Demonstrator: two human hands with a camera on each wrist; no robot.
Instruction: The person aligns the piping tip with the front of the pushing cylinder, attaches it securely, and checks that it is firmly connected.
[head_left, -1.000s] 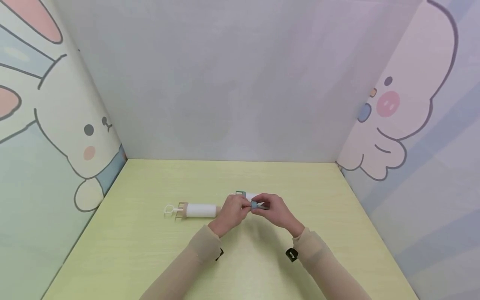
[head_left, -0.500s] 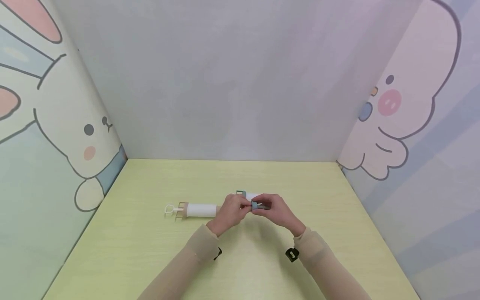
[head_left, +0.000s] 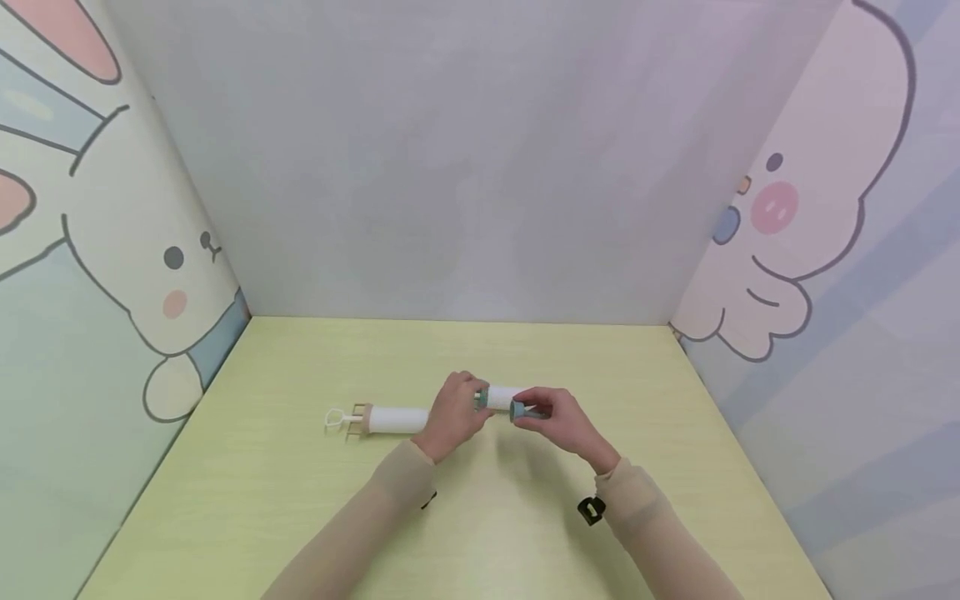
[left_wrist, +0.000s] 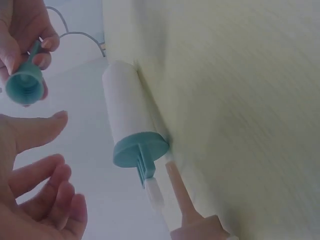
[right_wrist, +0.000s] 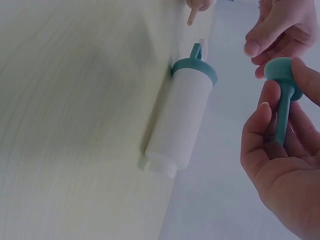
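Note:
My right hand (head_left: 558, 421) pinches a teal nozzle (right_wrist: 283, 115) between thumb and fingers. Its wide threaded cup faces left, with the thin spout running back toward the palm. My left hand (left_wrist: 35, 185) has relaxed fingers spread a little, holding nothing, to the left of the nozzle. Just beyond both hands lies a white syringe-like tube (right_wrist: 180, 120) on its side. One end carries a teal collar (left_wrist: 140, 149) with a small loop and white handle; the other ends in a bare white neck (right_wrist: 161, 166). In the head view my left fingers overlap the collar.
A second white tube (head_left: 397, 420) with a beige collar (head_left: 366, 419) and white ring handle (head_left: 335, 419) lies left of my hands. Its beige nozzle (left_wrist: 182, 195) points toward the teal-collared tube. Walls with cartoon animals edge the pale yellow table (head_left: 300, 517).
My left hand has let go of the teal nozzle and moved slightly up and left toward the collar. The right hand still holds the nozzle, its cup now uncovered and a little farther right.

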